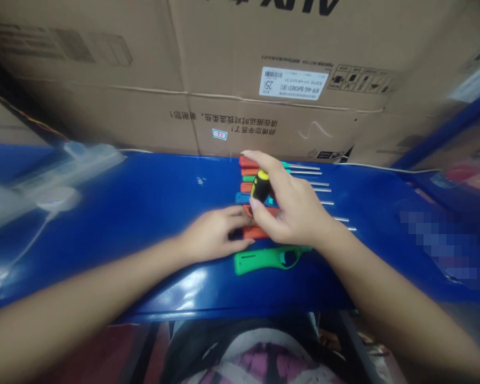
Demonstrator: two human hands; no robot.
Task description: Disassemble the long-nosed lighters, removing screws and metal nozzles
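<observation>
Handle (260,188) clamped in right hand (294,205), left hand (212,234) at orange lighter (255,232), grip unclear, green lighter (256,261) near, cardboard box (144,120) behind

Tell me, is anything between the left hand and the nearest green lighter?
Nothing I can see: the green lighter lies just beside the left hand, on the person's side. Its right end is hidden behind the right wrist, though.

Is a glossy blue table (172,186), shiny near the front. Carries lighters (256,232) side by side, with metal stems (310,173) rightward and a green lighter (260,260) nearest the front. Holds, at left, a blurred white device (58,198) with a cable (38,236).
</observation>
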